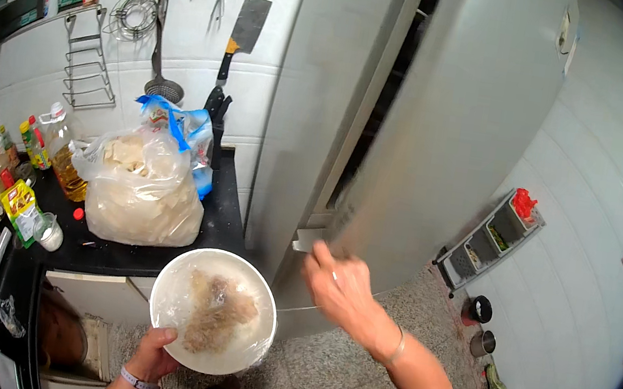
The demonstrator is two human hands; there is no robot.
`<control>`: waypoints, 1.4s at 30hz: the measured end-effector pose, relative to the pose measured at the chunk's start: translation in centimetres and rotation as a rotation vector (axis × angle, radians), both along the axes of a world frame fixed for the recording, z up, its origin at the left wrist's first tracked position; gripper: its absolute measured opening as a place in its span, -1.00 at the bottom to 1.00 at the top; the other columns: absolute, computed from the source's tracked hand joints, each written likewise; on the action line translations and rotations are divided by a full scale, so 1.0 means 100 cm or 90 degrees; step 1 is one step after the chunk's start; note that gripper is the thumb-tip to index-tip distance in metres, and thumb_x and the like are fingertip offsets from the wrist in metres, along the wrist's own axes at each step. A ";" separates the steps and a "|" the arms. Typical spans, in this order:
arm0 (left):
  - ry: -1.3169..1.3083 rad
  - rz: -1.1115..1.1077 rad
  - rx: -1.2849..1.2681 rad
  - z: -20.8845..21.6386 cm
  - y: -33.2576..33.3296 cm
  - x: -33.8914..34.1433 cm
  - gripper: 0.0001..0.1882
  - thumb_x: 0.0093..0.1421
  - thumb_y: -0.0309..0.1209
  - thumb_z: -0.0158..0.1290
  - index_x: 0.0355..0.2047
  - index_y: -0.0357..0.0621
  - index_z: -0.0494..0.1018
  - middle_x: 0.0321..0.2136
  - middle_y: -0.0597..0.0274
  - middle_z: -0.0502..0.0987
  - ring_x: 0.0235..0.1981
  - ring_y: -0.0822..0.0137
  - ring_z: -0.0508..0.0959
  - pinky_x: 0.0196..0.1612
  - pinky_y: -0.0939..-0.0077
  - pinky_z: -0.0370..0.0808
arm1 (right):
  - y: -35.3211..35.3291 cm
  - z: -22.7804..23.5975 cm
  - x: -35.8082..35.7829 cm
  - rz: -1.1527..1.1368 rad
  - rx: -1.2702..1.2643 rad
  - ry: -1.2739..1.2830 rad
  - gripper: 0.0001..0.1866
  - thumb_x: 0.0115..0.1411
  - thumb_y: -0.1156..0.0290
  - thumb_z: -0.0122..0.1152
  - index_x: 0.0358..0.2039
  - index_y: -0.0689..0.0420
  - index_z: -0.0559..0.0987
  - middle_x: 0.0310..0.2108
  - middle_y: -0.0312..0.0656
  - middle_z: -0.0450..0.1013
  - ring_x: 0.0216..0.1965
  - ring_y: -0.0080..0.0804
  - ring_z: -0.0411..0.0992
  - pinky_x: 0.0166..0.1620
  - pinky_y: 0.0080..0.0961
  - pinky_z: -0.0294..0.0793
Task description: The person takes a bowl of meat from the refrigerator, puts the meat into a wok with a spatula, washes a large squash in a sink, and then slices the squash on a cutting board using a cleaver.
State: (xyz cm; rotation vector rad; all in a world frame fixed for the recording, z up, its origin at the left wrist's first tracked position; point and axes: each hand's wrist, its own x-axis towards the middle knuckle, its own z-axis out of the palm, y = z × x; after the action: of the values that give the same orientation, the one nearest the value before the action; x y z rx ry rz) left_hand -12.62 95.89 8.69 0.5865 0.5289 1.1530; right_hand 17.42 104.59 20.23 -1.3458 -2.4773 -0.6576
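A white bowl (165, 285) is held at its lower left rim by my left hand (154, 353), thumb over the edge and the other fingers underneath. Clear plastic wrap covers the bowl, and brownish minced-looking food (218, 317) shows through it. In front of me stands a tall grey refrigerator (321, 100). Its door (448, 126) is ajar, with a dark gap along the left edge. My right hand (339, 282) is at the door's lower left corner, fingers curled at the edge beside a pale bracket-like piece (309, 239). The fingertips are partly hidden.
On the black counter (227, 199) at left sit a large plastic bag (142, 199) of pale food, an oil bottle (65, 160) and a yellow pouch (21, 209). A cleaver (250, 24) and skimmer (163, 88) hang above. A grey rack (485, 235) and bins (477, 309) stand at right.
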 end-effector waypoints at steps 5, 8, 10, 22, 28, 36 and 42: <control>0.014 -0.040 0.016 0.020 0.024 0.005 -0.07 0.02 -0.18 0.20 0.31 -0.34 0.06 0.18 -0.20 0.33 0.14 -0.09 0.43 0.20 -0.01 0.39 | -0.102 -0.001 0.036 -0.009 0.047 0.050 -0.89 0.00 0.40 0.28 -0.42 0.08 0.56 -0.20 -0.30 0.47 -0.55 -0.48 0.40 -0.30 -0.45 0.28; -0.020 -0.105 0.039 0.032 0.048 0.029 -0.09 0.04 -0.21 0.18 0.31 -0.35 0.05 0.19 -0.21 0.32 0.15 -0.09 0.42 0.21 -0.01 0.39 | -0.170 0.004 0.065 -0.111 0.070 0.100 -0.86 0.04 0.45 0.30 -0.33 0.08 0.64 -0.23 -0.29 0.53 -0.51 -0.45 0.41 -0.21 -0.45 0.29; -0.063 -0.175 0.050 0.052 0.065 0.053 -0.13 0.08 -0.27 0.16 0.31 -0.36 0.03 0.19 -0.18 0.32 0.18 -0.06 0.40 0.24 0.04 0.36 | -0.208 0.006 0.077 -0.195 0.110 0.119 -0.85 0.08 0.50 0.28 -0.29 0.13 0.65 -0.31 -0.25 0.53 -0.50 -0.42 0.40 -0.21 -0.37 0.32; -0.105 -0.218 0.290 0.206 0.148 0.252 -0.23 0.24 -0.22 0.02 0.32 -0.32 -0.04 0.24 -0.20 0.23 0.22 -0.07 0.35 0.16 -0.22 0.40 | -0.303 -0.035 0.224 -0.405 0.370 0.380 -0.90 0.19 0.55 0.12 -0.41 0.28 0.58 -0.33 0.06 0.48 -0.35 -0.03 0.45 -0.26 -0.23 0.48; -0.067 -0.063 0.365 0.271 0.216 0.320 -0.25 0.22 -0.16 0.04 0.30 -0.21 0.01 0.22 -0.19 0.24 0.19 -0.17 0.36 0.02 -0.37 0.46 | -0.313 -0.043 0.298 -0.447 0.440 0.471 -0.84 0.28 0.51 0.06 -0.36 0.36 0.53 -0.33 -0.05 0.43 -0.40 -0.25 0.39 -0.34 -0.39 0.43; -0.047 0.203 0.273 0.313 0.305 0.340 -0.02 0.11 -0.22 0.18 0.33 -0.03 -0.27 0.24 -0.23 0.09 0.15 -0.28 0.35 -0.05 -0.42 0.50 | -0.315 -0.048 0.352 -0.425 0.457 0.510 -0.84 0.28 0.52 0.04 -0.38 0.36 0.51 -0.41 -0.11 0.38 -0.43 -0.28 0.33 -0.37 -0.39 0.37; -0.019 0.312 0.219 0.332 0.323 0.338 0.09 0.07 -0.16 0.26 0.32 0.01 -0.34 0.26 -0.18 0.05 0.17 -0.24 0.33 -0.05 -0.39 0.51 | -0.317 -0.034 0.369 -0.426 0.420 0.391 -0.85 0.27 0.53 0.06 -0.38 0.37 0.51 -0.42 -0.02 0.40 -0.41 -0.17 0.36 -0.30 -0.31 0.40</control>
State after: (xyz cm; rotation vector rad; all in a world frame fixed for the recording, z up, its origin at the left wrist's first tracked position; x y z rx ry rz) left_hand 21.16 128.21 41.92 0.7558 0.4627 1.7358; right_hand 54.36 72.86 16.80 -1.7198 -1.1657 -0.9027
